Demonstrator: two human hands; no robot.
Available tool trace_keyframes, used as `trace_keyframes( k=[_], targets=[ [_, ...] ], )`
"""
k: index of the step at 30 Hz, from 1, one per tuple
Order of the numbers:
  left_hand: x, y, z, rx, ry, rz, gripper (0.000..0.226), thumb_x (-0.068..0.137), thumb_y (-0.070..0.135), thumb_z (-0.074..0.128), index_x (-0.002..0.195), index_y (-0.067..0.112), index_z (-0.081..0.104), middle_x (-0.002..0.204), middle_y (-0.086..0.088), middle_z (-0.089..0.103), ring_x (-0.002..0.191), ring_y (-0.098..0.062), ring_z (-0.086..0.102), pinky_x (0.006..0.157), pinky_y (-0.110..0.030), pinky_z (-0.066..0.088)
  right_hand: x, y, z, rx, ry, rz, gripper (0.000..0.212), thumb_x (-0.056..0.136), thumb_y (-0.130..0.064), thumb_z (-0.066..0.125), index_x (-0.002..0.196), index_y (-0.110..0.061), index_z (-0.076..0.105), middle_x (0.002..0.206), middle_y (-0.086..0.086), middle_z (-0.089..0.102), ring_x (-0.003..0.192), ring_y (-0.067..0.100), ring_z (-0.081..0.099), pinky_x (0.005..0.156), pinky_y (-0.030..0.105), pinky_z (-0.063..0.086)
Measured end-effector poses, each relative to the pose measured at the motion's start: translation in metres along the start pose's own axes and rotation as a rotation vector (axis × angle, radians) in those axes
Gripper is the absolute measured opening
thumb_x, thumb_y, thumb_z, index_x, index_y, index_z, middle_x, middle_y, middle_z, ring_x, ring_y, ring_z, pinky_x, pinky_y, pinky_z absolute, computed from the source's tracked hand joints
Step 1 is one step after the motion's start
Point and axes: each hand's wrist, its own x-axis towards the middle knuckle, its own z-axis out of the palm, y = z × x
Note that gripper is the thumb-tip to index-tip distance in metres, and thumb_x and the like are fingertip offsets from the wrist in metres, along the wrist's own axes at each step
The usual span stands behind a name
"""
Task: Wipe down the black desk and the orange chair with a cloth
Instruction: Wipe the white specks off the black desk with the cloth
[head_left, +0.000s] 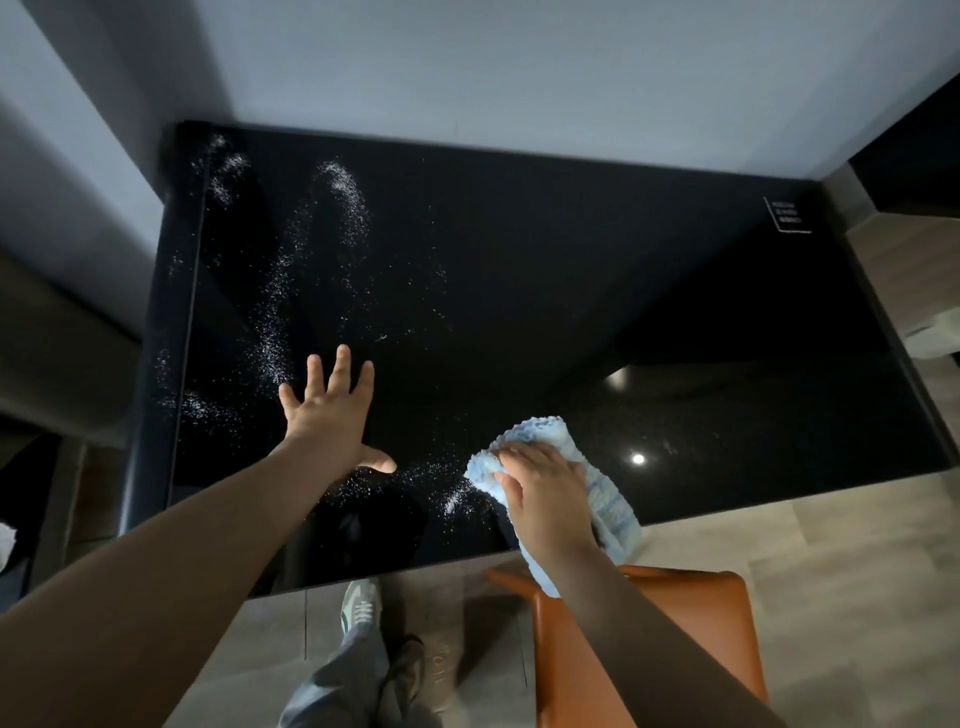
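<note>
A glossy black desk fills the middle of the view, with white powdery specks streaked over its left half and near its front edge. My left hand lies flat on the desk with its fingers spread. My right hand presses a light blue cloth onto the desk near the front edge, its fingers curled over the cloth's bunched end. The cloth trails back over the desk's edge. An orange chair stands just below, under my right forearm.
A grey wall runs behind the desk and a dark pillar stands at its left side. A small printed label sits at the far right corner. My legs and shoes stand on the tiled floor.
</note>
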Motion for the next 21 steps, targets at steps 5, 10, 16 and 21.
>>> trace_keyframes(
  k=[5, 10, 16, 21],
  targets=[
    [-0.003, -0.001, -0.001, -0.011, 0.015, 0.01, 0.134, 0.061, 0.074, 0.068, 0.151, 0.022, -0.016, 0.157, -0.009, -0.027, 0.145, -0.038, -0.017, 0.116, -0.061, 0.01, -0.023, 0.0, 0.003, 0.026, 0.025, -0.001, 0.028, 0.093, -0.022, 0.054, 0.119, -0.024, 0.064, 0.123, -0.008, 0.063, 0.122, 0.015, 0.051, 0.092, 0.038, 0.037],
    [-0.002, -0.001, 0.0, -0.026, 0.03, 0.015, 0.135, 0.06, 0.073, 0.071, 0.152, 0.022, -0.014, 0.157, -0.008, -0.026, 0.145, -0.038, -0.016, 0.115, -0.062, 0.01, -0.049, 0.003, 0.01, 0.033, 0.124, -0.025, 0.025, 0.083, -0.015, 0.068, 0.107, -0.021, 0.07, 0.11, -0.006, 0.069, 0.108, 0.018, 0.062, 0.08, 0.04, 0.046],
    [-0.002, -0.002, 0.004, -0.029, 0.073, 0.021, 0.135, 0.058, 0.073, 0.072, 0.153, 0.023, -0.01, 0.158, -0.008, -0.022, 0.146, -0.038, -0.013, 0.115, -0.062, 0.012, -0.076, 0.007, 0.016, 0.057, 0.126, -0.032, 0.024, 0.086, -0.019, 0.06, 0.107, -0.02, 0.069, 0.11, -0.006, 0.069, 0.108, 0.019, 0.061, 0.08, 0.041, 0.046],
    [-0.001, -0.003, 0.005, -0.026, 0.089, 0.027, 0.135, 0.057, 0.074, 0.071, 0.153, 0.024, -0.009, 0.159, -0.007, -0.021, 0.146, -0.037, -0.012, 0.115, -0.062, 0.013, -0.097, 0.012, 0.013, 0.071, 0.05, -0.032, 0.022, 0.09, -0.018, 0.051, 0.103, -0.02, 0.068, 0.103, -0.007, 0.07, 0.101, 0.019, 0.061, 0.079, 0.038, 0.045]
  ],
)
